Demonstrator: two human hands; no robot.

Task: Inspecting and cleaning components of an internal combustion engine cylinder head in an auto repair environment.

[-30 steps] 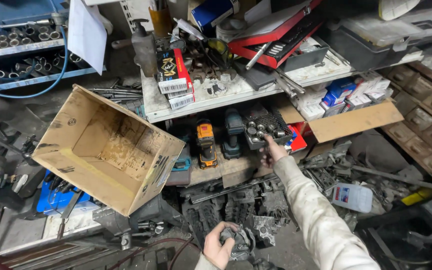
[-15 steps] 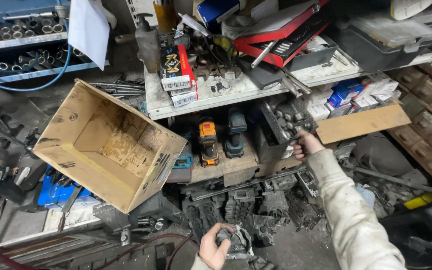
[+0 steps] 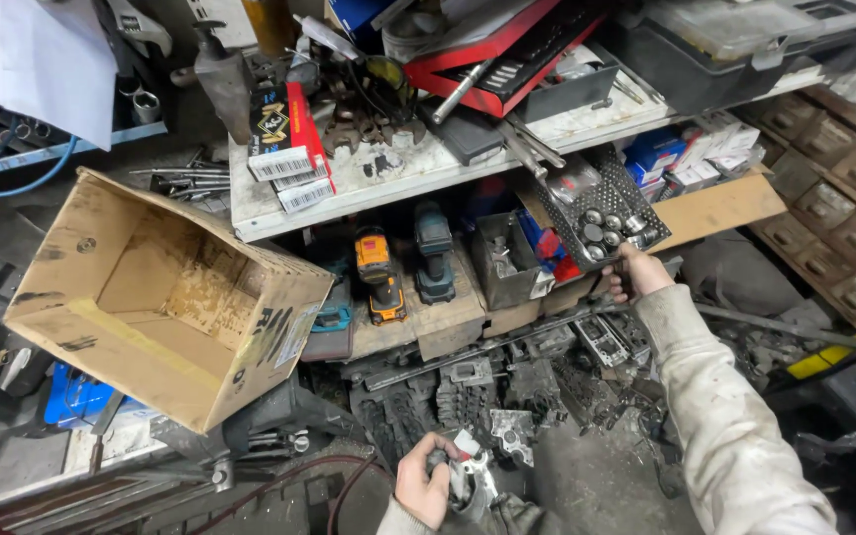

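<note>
My right hand (image 3: pixel 634 272) grips the lower edge of a black perforated metal tray (image 3: pixel 601 206) that holds several round metal parts. The tray is tilted up and sticks out from under the white shelf (image 3: pixel 388 178). My left hand (image 3: pixel 426 485), low in the view, is closed on a small grey metal part (image 3: pixel 470 474) above a heap of dark engine pieces (image 3: pixel 487 396). Both sleeves are dirty and light-coloured.
An empty cardboard box (image 3: pixel 160 297) lies tipped on its side at the left. Two cordless drills (image 3: pixel 403 260) stand on a wooden board under the shelf. A red tool case (image 3: pixel 507 50) and small boxes (image 3: pixel 681 159) crowd the shelf. Wooden drawers (image 3: pixel 834 208) fill the right.
My right hand has pulled the perforated tray out from under the shelf, right and upward, tilting it. My left hand has stayed low with the metal part.
</note>
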